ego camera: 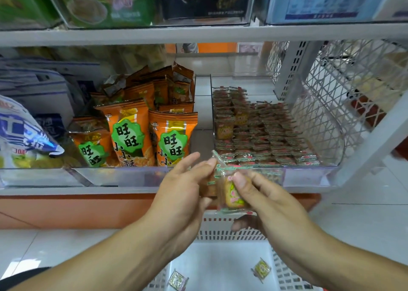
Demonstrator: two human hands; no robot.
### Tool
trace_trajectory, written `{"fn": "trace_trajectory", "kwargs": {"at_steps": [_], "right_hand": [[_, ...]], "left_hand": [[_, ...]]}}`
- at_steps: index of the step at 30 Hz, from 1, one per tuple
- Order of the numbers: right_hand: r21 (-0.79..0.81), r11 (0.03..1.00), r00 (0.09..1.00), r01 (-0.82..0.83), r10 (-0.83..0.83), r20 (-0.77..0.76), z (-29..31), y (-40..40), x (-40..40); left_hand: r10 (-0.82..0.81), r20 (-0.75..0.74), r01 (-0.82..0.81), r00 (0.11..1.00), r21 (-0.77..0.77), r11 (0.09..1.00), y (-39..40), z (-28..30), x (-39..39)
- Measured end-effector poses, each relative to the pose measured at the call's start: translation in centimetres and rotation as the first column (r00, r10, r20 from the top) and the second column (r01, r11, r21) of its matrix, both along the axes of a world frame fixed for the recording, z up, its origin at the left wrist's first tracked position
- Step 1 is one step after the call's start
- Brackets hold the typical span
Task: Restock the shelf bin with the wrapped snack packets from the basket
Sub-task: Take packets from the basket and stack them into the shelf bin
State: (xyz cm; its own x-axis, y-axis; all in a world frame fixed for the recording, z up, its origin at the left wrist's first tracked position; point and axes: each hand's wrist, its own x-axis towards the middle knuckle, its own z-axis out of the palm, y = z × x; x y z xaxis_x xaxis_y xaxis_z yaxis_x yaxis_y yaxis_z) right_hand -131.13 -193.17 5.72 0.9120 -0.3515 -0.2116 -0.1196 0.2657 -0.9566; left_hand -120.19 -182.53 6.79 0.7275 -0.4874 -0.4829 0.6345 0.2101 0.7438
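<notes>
While both hands' grip pinches blurred snack packets [231, 191], the basket [220, 229] is half hidden.

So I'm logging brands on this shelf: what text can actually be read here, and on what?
"旺旺": green badge on the orange snack bags.
"小小酥": below it on the middle bag.
Blue-white bag: large characters cut off, unreadable.
Upper shelf boxes: print blurred.
Small wrapped packets in the bin: too small to read.

Head view, downward, close to shelf [198, 35]
</notes>
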Motion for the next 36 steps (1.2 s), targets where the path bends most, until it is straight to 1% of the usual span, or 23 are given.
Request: {"fn": "trace_trajectory", "kwargs": {"at_steps": [4, 8, 12, 15, 18, 20, 24, 26, 28, 29, 30, 31, 32, 33, 34, 35, 36], "right_hand": [[0.075, 0.995, 0.997, 0.064, -0.061, -0.043, 0.6, -0.8, 0.3], [0.111, 0.99, 0.995, 0.084, -0.078, -0.057, 1.6, -1.9, 0.5], [0.167, 0.979, 0.993, 0.114, -0.109, -0.037, 2.2, -2.7, 0.5], [0.194, 0.976, 0.995, 0.095, -0.092, -0.027, 2.5, -3.1, 0.4], [0.146, 0.989, 1.0, -0.004, 0.005, -0.006, 2.8, -3.0, 0.3], [0.125, 0.991, 0.999, -0.043, 0.04, 0.019, 3.0, -2.7, 0.3], [0.161, 0.987, 0.998, -0.016, 0.005, 0.067, 3.2, -2.7, 0.2], [0.157, 0.988, 0.995, -0.006, -0.01, 0.1, 3.3, -2.8, 0.2], [0.145, 0.989, 0.988, 0.018, -0.039, 0.147, 3.3, -3.0, 0.2], [0.091, 0.995, 0.983, 0.037, -0.053, 0.175, 3.3, -3.1, 0.1], [-0.031, 0.997, 0.977, 0.064, -0.056, 0.204, 3.2, -3.3, -0.1], [-0.195, 0.977, 0.97, 0.086, -0.037, 0.242, 3.2, -3.5, -0.3], [-0.357, 0.929, 0.958, 0.098, 0.009, 0.287, 3.3, -3.6, -0.6], [-0.493, 0.864, 0.946, 0.1, 0.071, 0.316, 3.2, -3.7, -0.9], [-0.629, 0.772, 0.937, 0.096, 0.143, 0.318, 3.0, -3.7, -1.1], [-0.751, 0.653, 0.928, 0.097, 0.213, 0.306, 2.8, -3.9, -1.3], [-0.84, 0.532, 0.919, 0.102, 0.274, 0.285, 2.5, -4.0, -1.3]], "left_hand": [[-0.146, 0.036, 0.147, 0.989, -0.021, 0.989, 0.3, 0.2, 0.2], [-0.212, 0.044, 0.214, 0.976, -0.039, 0.976, 0.6, 0.1, 0.1], [-0.252, 0.137, 0.256, 0.958, -0.016, 0.966, 0.7, -0.2, 0.3], [-0.212, 0.211, 0.222, 0.954, -0.023, 0.975, 0.9, -0.4, 0.3], [-0.164, 0.251, 0.178, 0.954, -0.033, 0.984, 0.8, -0.5, 0.3], [-0.171, 0.296, 0.181, 0.94, -0.006, 0.983, 0.8, -0.5, 0.4], [-0.188, 0.363, 0.163, 0.913, 0.097, 0.982, 1.0, -0.6, 0.4], [-0.179, 0.355, 0.165, 0.918, 0.068, 0.984, 1.0, -0.5, 0.3], [-0.155, 0.313, 0.156, 0.937, 0.02, 0.987, 0.9, -0.2, 0.3], [-0.138, 0.289, 0.138, 0.947, 0.02, 0.99, 0.9, -0.1, 0.4], [-0.124, 0.256, 0.121, 0.959, 0.027, 0.992, 0.9, 0.0, 0.5], [-0.12, 0.222, 0.116, 0.968, 0.03, 0.993, 1.0, 0.0, 0.7], [-0.127, 0.188, 0.124, 0.974, 0.028, 0.992, 1.1, 0.1, 0.8], [-0.145, 0.157, 0.144, 0.977, 0.019, 0.989, 1.1, 0.2, 0.9], [-0.165, 0.128, 0.166, 0.978, 0.006, 0.986, 1.1, 0.3, 0.9], [-0.181, 0.109, 0.183, 0.978, -0.011, 0.983, 1.2, 0.3, 1.0], [-0.194, 0.1, 0.198, 0.976, -0.029, 0.98, 1.2, 0.3, 1.2]]}}
